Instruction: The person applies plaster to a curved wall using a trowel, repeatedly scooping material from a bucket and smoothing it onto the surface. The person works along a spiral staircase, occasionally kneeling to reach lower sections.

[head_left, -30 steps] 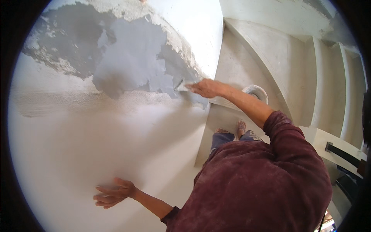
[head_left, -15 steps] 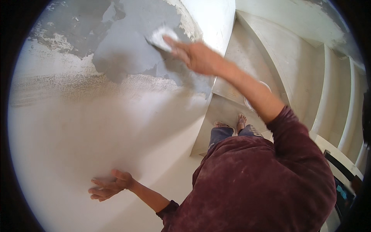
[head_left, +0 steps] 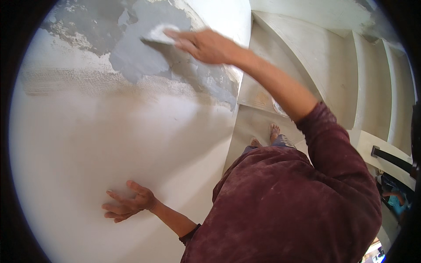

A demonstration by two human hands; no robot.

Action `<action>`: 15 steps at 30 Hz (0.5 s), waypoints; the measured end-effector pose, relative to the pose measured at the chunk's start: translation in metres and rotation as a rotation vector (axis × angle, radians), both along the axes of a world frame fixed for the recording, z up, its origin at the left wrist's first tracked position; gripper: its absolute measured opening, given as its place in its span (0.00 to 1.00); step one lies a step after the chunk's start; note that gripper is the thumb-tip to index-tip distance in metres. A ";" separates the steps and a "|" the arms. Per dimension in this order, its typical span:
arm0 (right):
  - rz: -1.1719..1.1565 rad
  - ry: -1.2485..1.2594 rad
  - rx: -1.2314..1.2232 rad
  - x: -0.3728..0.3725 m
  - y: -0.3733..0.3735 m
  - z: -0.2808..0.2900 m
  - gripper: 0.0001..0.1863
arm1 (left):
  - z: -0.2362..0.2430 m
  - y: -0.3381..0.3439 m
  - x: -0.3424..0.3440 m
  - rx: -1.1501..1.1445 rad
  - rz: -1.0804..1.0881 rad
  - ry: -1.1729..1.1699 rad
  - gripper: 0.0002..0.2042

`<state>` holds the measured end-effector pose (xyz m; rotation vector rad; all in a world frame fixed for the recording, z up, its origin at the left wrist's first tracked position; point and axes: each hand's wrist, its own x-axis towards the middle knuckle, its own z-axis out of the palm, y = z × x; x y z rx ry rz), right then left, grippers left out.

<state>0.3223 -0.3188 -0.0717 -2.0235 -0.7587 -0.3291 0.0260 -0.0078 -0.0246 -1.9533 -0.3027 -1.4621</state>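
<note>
My right hand [head_left: 212, 47] grips a wide putty knife [head_left: 163, 35], pale with white filler and with a dark thin edge. Its blade lies at the grey patch [head_left: 136, 57] on the upper part of the wall; motion blurs it slightly. Below that patch the wall [head_left: 87, 144] is smooth and white, with a rough, streaky band between. Lower down, my left hand [head_left: 130, 203] is spread on the white wall surface, fingers apart and holding nothing. Shadows of my right arm fall across the wall.
Curving pale stairs [head_left: 324, 65] rise on the right. A round white rim [head_left: 277, 107], partly hidden by my right forearm, is on a step near my feet [head_left: 274, 130]. A black handrail [head_left: 390, 160] stands at the right; below it shows what looks like a person in turquoise [head_left: 398, 202].
My right hand has moved the putty knife left and slightly up along the grey patch. My left hand stays at nearly the same place, its fingers spread wider. The view has shifted a little.
</note>
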 end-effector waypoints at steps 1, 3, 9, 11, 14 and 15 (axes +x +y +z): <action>0.013 -0.002 -0.031 0.009 0.001 0.019 0.26 | 0.001 0.000 -0.004 0.003 0.002 0.016 0.28; 0.030 0.025 -0.008 0.004 0.005 0.015 0.26 | 0.003 0.001 -0.006 0.012 -0.006 0.041 0.27; 0.124 0.360 -0.019 -0.081 0.038 -0.159 0.27 | -0.004 0.000 -0.012 0.004 -0.010 0.086 0.26; 0.155 0.351 0.026 -0.109 0.045 -0.235 0.27 | -0.002 -0.003 -0.006 0.017 -0.040 0.096 0.25; 0.265 0.912 0.068 -0.136 0.039 -0.218 0.28 | 0.000 0.002 -0.013 0.013 -0.118 0.079 0.23; 0.296 1.204 0.090 -0.133 0.028 -0.190 0.28 | 0.000 0.001 -0.015 0.013 -0.123 0.080 0.23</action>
